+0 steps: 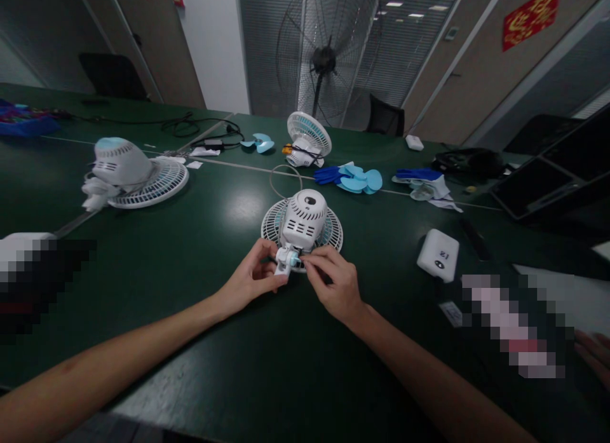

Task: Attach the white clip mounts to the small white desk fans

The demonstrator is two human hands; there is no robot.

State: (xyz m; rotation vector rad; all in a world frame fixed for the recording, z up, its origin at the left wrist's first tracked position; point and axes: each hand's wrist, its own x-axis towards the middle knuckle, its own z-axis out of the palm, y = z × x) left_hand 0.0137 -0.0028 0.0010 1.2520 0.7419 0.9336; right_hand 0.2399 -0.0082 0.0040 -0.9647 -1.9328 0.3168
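Observation:
A small white fan (305,224) lies face down on the green table, its round grille (271,225) flat beneath the motor housing. At its near end is a white bracket (283,269), which my left hand (255,270) grips between thumb and fingers. My right hand (333,281) is closed in a pinch at a light-blue knob (294,259) on the side of that bracket. The fingertips partly cover the knob. A thin cable (272,182) loops behind the housing.
Another white fan (121,170) lies at left, and a third (307,141) stands behind. Light-blue fan blades (359,179), a loose blade (260,143) and gloves (424,184) lie farther back. A white box-shaped device (438,253) is at right, with another person's hand (593,351) at the edge.

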